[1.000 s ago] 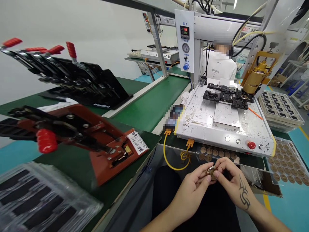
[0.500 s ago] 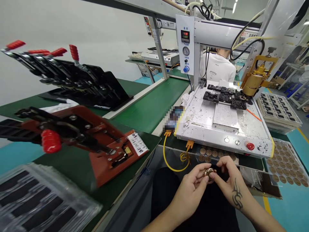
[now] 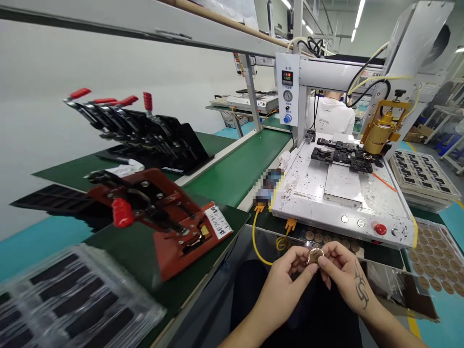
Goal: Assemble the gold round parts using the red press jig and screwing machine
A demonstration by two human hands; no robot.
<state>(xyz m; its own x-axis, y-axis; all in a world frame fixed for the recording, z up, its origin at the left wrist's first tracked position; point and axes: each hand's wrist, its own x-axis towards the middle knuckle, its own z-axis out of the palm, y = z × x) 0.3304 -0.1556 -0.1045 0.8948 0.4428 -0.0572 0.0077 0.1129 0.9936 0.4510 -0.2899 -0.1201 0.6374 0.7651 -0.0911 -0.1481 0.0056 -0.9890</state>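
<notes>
A small round, shiny gold-coloured metal part is held between both hands above my lap; its exact kind does not show. My left hand pinches it from the left with thumb and fingers. From the right, my right hand grips the same part, its thumb at the rim. Fingers cover part of its edge. Beyond the hands stands the white bench machine, with black fixtures on its bed and a gold cylinder head above them.
A red-brown toggle-clamp fixture stands on the green table at left, near clear plastic trays. Black clamp fixtures are behind. Sheets of round brown discs lie at right. A yellow cable hangs in front. A person sits beyond.
The view has shifted, so the surroundings sit lower and further right. Both hands still hold the round part, which now shows more of its shiny face.
</notes>
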